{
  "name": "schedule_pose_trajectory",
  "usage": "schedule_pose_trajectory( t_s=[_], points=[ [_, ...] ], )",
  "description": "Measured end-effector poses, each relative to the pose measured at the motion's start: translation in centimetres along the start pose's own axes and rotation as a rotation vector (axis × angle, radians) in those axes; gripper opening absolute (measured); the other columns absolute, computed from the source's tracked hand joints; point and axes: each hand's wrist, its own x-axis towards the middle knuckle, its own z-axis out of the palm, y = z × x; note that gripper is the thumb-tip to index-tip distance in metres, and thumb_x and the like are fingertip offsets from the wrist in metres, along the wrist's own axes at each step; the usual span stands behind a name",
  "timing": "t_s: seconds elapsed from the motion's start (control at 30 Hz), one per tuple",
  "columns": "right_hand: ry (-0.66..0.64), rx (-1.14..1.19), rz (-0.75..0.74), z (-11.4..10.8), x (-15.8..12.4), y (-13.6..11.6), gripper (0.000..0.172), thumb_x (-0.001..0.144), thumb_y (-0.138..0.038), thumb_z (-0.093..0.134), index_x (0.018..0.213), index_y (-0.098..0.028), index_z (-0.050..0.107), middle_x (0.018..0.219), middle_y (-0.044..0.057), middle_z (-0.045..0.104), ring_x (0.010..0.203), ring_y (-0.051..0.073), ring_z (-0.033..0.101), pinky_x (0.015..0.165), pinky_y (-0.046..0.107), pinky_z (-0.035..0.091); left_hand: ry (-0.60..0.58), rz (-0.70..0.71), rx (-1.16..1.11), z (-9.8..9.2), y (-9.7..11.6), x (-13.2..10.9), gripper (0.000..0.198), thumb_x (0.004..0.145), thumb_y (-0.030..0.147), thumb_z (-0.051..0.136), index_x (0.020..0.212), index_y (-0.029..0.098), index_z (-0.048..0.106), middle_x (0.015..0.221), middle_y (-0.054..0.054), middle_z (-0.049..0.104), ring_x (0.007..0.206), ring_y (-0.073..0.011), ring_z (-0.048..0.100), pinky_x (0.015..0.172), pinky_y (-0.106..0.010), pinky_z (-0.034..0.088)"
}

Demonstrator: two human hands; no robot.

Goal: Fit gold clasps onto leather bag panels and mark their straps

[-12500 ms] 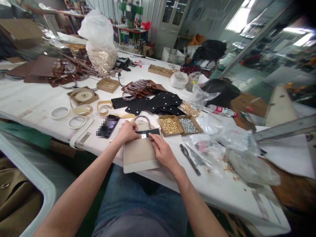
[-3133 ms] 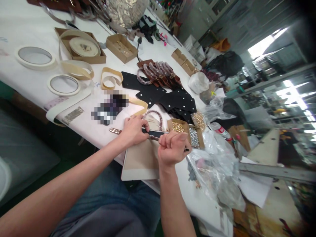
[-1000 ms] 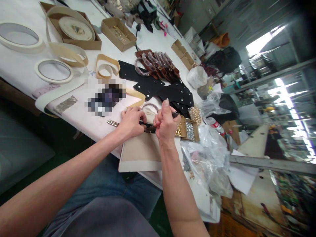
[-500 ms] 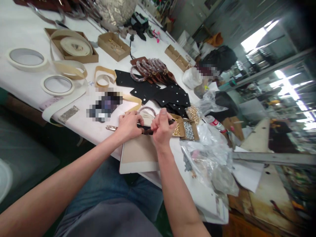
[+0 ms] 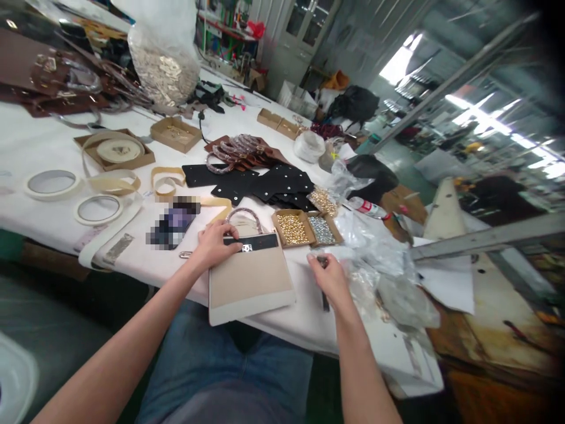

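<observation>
A beige bag panel (image 5: 251, 278) with a dark strip along its top and a paler band below lies at the table's front edge. A small silver metal fitting (image 5: 247, 248) sits on the dark strip. My left hand (image 5: 216, 244) is closed on the panel's upper left corner, thumb on the dark strip. A plastic-wrapped round handle (image 5: 245, 217) stands up behind the top edge. To the right of the panel, my right hand (image 5: 331, 278) is closed around a slim dark tool (image 5: 325, 301), whose exact kind is not clear.
Boxes of gold studs (image 5: 291, 228) and silver studs (image 5: 322, 229) stand behind the panel. Further back are black pieces (image 5: 282, 184) and brown straps with wrapped handles (image 5: 247, 152). Tape rolls (image 5: 52, 181) and a blurred-out phone-like object (image 5: 175, 222) lie left, plastic bags (image 5: 375, 247) right.
My right hand has moved right and down, away from the panel's top edge, with the dark tool in it. My left hand stays at the panel. The camera view has shifted.
</observation>
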Motion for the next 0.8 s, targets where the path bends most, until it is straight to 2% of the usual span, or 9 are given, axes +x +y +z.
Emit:
schedule_pose_trajectory(
  t_s=[0.07,0.17,0.27,0.37,0.43,0.5,0.6,0.67,0.8],
  points=[
    [0.097,-0.223,-0.114,0.6,-0.3,1.1,0.049,0.093,-0.068,0.074,0.109,-0.021,0.069,0.094,0.013,0.076,0.086,0.032,0.069,0.079,0.044,0.057,0.020,0.036,-0.019,-0.3,0.1,-0.2,0.019,0.090,0.037,0.085,0.104,0.026,0.079,0.140,-0.009,0.071,0.141,-0.0379,0.061,0.124,-0.064,0.040],
    [0.209,-0.399,-0.338,1.6,-1.8,1.0,0.044,0.103,-0.056,0.064,0.122,-0.017,0.073,0.121,0.024,0.075,0.117,0.042,0.068,0.104,0.055,0.053,0.186,0.085,-0.008,-1.3,0.4,-1.3,0.024,0.094,0.037,0.081,0.115,0.026,0.076,0.152,-0.012,0.067,0.150,-0.0364,0.056,0.128,-0.059,0.040],
    [0.281,-0.350,-0.440,2.3,-4.2,-0.4,0.043,0.109,-0.052,0.060,0.129,-0.018,0.075,0.131,0.025,0.073,0.126,0.042,0.067,0.110,0.055,0.051,0.364,0.089,0.048,-2.2,0.4,-3.5,0.029,0.098,0.038,0.077,0.124,0.026,0.073,0.158,-0.014,0.063,0.153,-0.0367,0.055,0.130,-0.060,0.041],
    [-0.005,-0.166,-0.255,3.1,-5.9,-1.9,0.041,0.107,-0.061,0.069,0.116,-0.022,0.079,0.106,0.015,0.082,0.094,0.034,0.075,0.090,0.045,0.057,0.408,-0.019,-0.020,-2.1,-0.1,-6.3,0.038,0.096,0.048,0.077,0.125,0.024,0.070,0.143,-0.016,0.068,0.136,-0.0378,0.067,0.116,-0.058,0.056],
    [-0.243,-0.002,-0.086,3.7,-5.8,-2.6,0.045,0.100,-0.067,0.078,0.100,-0.022,0.081,0.091,0.011,0.083,0.079,0.030,0.075,0.077,0.040,0.056,0.353,-0.141,-0.153,-1.3,-0.4,-8.0,0.052,0.093,0.056,0.080,0.128,0.021,0.067,0.132,-0.017,0.072,0.122,-0.0372,0.074,0.103,-0.055,0.064],
    [-0.463,0.238,0.086,4.2,-5.1,-3.3,0.053,0.096,-0.071,0.081,0.091,-0.019,0.081,0.091,0.013,0.084,0.080,0.030,0.077,0.073,0.038,0.058,0.260,-0.222,-0.318,-0.3,-0.5,-9.3,0.066,0.090,0.058,0.084,0.138,0.019,0.061,0.128,-0.017,0.075,0.115,-0.0360,0.078,0.098,-0.054,0.067],
    [-0.752,0.634,0.277,4.9,-3.8,-4.3,0.055,0.096,-0.070,0.082,0.098,-0.015,0.083,0.104,0.017,0.087,0.089,0.030,0.082,0.078,0.037,0.064,0.211,-0.240,-0.420,0.6,0.0,-10.1,0.080,0.088,0.055,0.087,0.151,0.019,0.053,0.131,-0.018,0.077,0.114,-0.0355,0.081,0.098,-0.053,0.069],
    [-0.821,0.790,0.307,5.4,-3.5,-5.0,0.049,0.095,-0.062,0.086,0.107,-0.015,0.084,0.110,0.017,0.087,0.094,0.030,0.084,0.083,0.037,0.067,0.238,-0.234,-0.373,0.5,0.7,-10.1,0.077,0.091,0.054,0.084,0.153,0.019,0.054,0.132,-0.018,0.077,0.116,-0.0367,0.080,0.100,-0.056,0.068],
    [-0.737,0.911,0.266,5.3,-5.0,-6.7,0.045,0.092,-0.059,0.088,0.107,-0.016,0.085,0.105,0.016,0.087,0.096,0.035,0.085,0.087,0.043,0.071,0.364,-0.105,-0.132,-1.3,2.9,-10.8,0.063,0.097,0.050,0.078,0.151,0.023,0.061,0.155,-0.021,0.067,0.146,-0.0431,0.066,0.122,-0.068,0.055]
  ],
)
